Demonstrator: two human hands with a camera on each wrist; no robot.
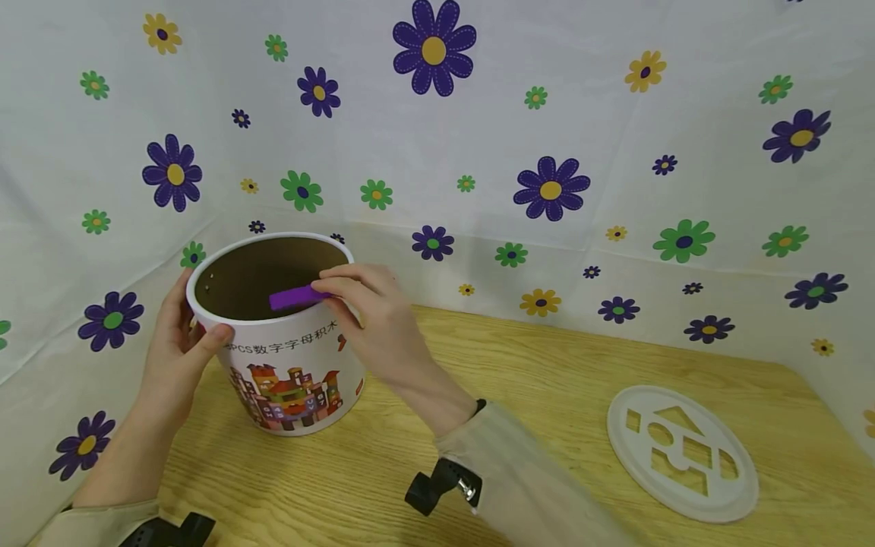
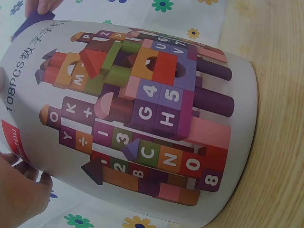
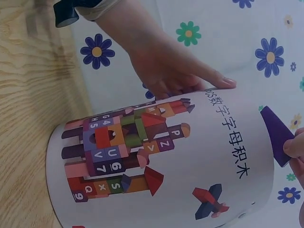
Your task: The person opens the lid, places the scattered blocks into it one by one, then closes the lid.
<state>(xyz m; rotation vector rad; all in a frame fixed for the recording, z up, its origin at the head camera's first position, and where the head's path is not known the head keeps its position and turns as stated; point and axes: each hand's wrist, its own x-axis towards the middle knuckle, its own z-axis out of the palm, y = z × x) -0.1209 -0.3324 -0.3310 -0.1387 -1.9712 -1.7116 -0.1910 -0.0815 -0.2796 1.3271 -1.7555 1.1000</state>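
A white bucket (image 1: 294,380) printed with coloured toy blocks stands upright on the table, its top uncovered. My left hand (image 1: 174,357) holds its left side, thumb near the rim and the other fingers behind. Over the bucket's opening, my right hand (image 1: 372,315) pinches a flat purple block (image 1: 294,297) between thumb and fingers. The right wrist view has this purple block (image 3: 275,135) right at the rim. Part of my left hand (image 2: 21,192) shows against the bucket's side in the left wrist view. The bottom of the bucket is hidden.
A round white lid (image 1: 683,454) with cut-out shapes lies on the wooden table (image 1: 519,395) at the right. Behind the table hangs a white cloth (image 1: 601,144) with printed flowers, which also runs along the left side.
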